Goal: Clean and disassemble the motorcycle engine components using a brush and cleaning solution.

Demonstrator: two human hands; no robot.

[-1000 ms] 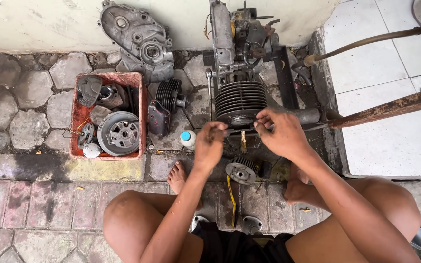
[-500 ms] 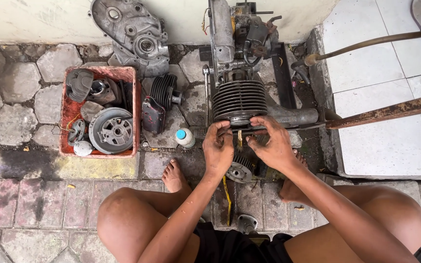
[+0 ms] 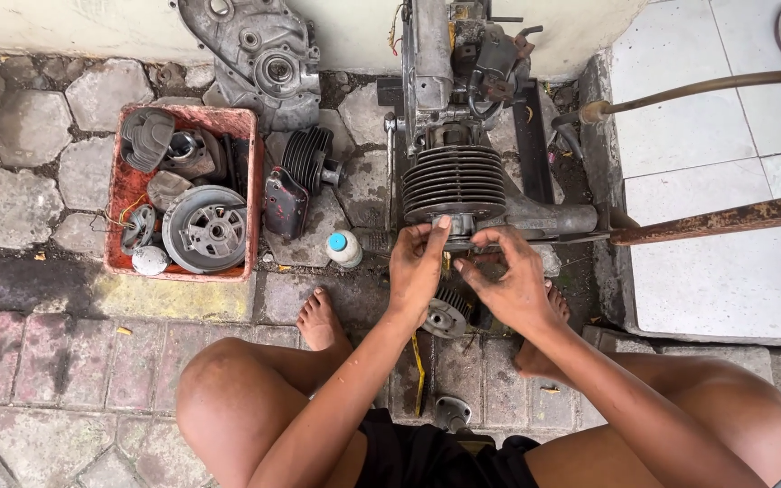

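A finned engine cylinder (image 3: pixel 454 185) stands in front of me, fixed to a grey engine block (image 3: pixel 463 63) against the wall. My left hand (image 3: pixel 418 267) rests its fingertips on the lower edge of the cylinder's fins. My right hand (image 3: pixel 508 276) is beside it, fingers curled at the cylinder's underside around a small part I cannot make out. Both hands are dirty with grease. A small round finned cylinder head (image 3: pixel 447 312) lies on the paving just below my hands, between my bare feet.
A red plastic tray (image 3: pixel 119 194) at the left holds a flywheel (image 3: pixel 202 228) and other engine parts. A crankcase cover (image 3: pixel 259 54) leans on the wall. A finned cylinder (image 3: pixel 307 158), a blue-capped bottle (image 3: pixel 343 248) and a rusty bar (image 3: pixel 725 217) lie nearby.
Both hands have drawn closer together and lower, onto the cylinder's bottom edge. The view has shifted slightly; the tray and parts stay put.
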